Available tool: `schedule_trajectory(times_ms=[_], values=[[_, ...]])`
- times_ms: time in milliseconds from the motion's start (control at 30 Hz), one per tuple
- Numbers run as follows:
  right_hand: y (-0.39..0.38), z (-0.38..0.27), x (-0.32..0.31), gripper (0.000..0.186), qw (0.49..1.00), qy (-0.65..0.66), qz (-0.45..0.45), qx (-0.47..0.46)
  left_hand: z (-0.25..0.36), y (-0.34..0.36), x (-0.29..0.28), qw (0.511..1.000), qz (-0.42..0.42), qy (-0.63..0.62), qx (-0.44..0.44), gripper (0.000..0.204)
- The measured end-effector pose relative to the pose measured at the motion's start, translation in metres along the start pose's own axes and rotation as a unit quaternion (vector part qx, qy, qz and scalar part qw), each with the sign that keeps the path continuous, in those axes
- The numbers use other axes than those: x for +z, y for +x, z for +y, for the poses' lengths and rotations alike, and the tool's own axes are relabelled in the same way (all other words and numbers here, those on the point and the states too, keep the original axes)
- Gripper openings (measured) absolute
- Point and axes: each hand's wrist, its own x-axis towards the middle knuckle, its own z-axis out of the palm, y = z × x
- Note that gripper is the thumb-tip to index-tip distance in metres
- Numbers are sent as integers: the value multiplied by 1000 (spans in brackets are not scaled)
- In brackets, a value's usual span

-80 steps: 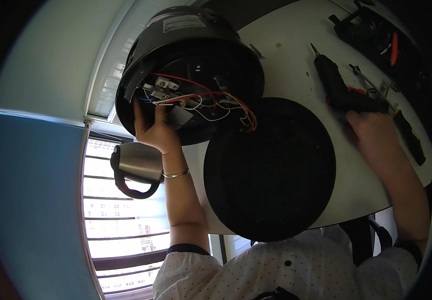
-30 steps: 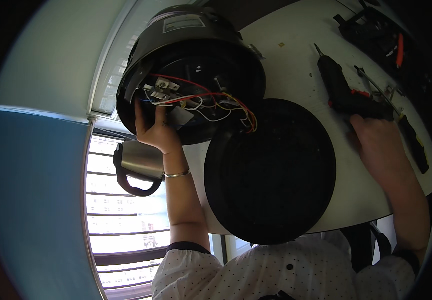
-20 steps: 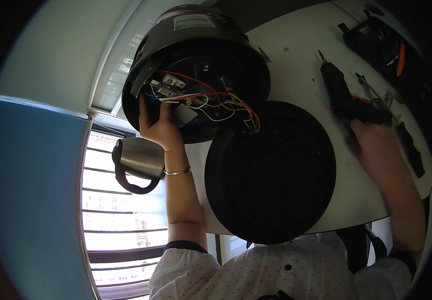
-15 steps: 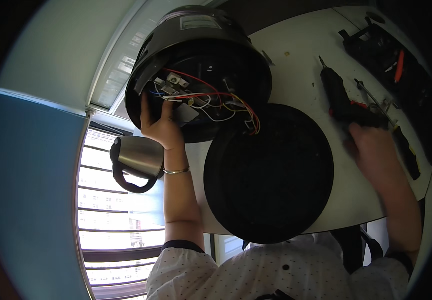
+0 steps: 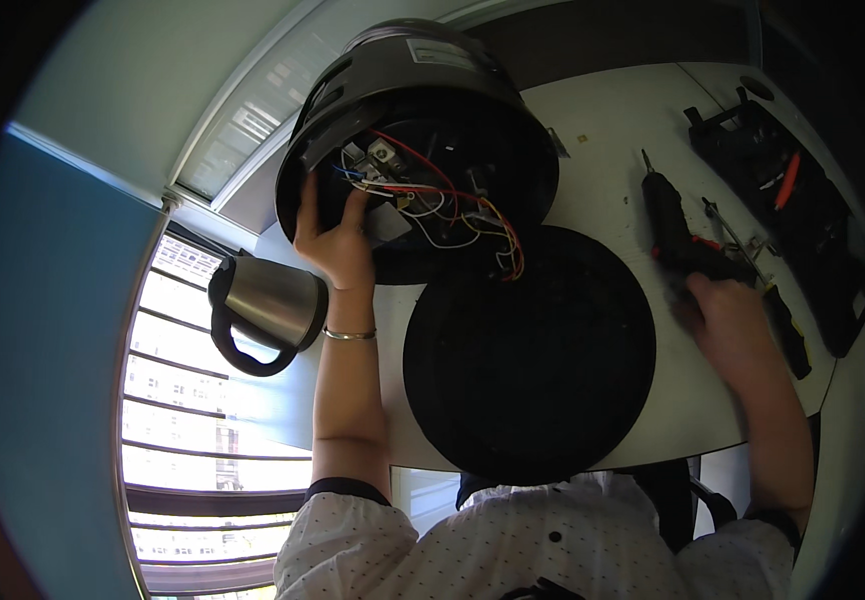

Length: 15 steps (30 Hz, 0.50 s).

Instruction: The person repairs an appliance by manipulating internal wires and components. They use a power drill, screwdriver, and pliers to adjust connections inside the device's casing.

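A dark cooker-like appliance [image 5: 423,65] lies tilted on the table, its open underside facing me and showing red, white, blue and yellow wires [image 5: 453,195] and small metal parts. My left hand [image 5: 338,250] holds its lower left rim, thumb and a finger reaching inside; the other fingers are hidden. Wires run from the interior to a round black base cover [image 5: 530,360], which lies in front of me and overhangs the table edge. On the right, my right hand [image 5: 738,315] is closed around the end of a black-and-red power screwdriver [image 5: 673,215], its bit pointing away from me.
Beside the power screwdriver lies a long screwdriver [image 5: 788,330] with a dark handle, near small metal pieces [image 5: 753,248]. A black tool case [image 5: 783,200] holding a red-handled tool is farther right. A steel kettle [image 5: 268,305] stands at the left by the window.
The view has shifted slightly, so the table and tools sit a little differently in the picture. Both hands keep their places, the left at the rim and the right at the power screwdriver.
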Motion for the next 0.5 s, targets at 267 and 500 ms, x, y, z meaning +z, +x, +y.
schedule_trajectory(times_ms=[267,500], values=[[-2,9,-11,16,993,91,78,-1,-7,-1,2,999,-4,-32,8,53],[-3,23,-42,16,739,469,472,104,-1,1,5,1000,16,-20,11,46]])
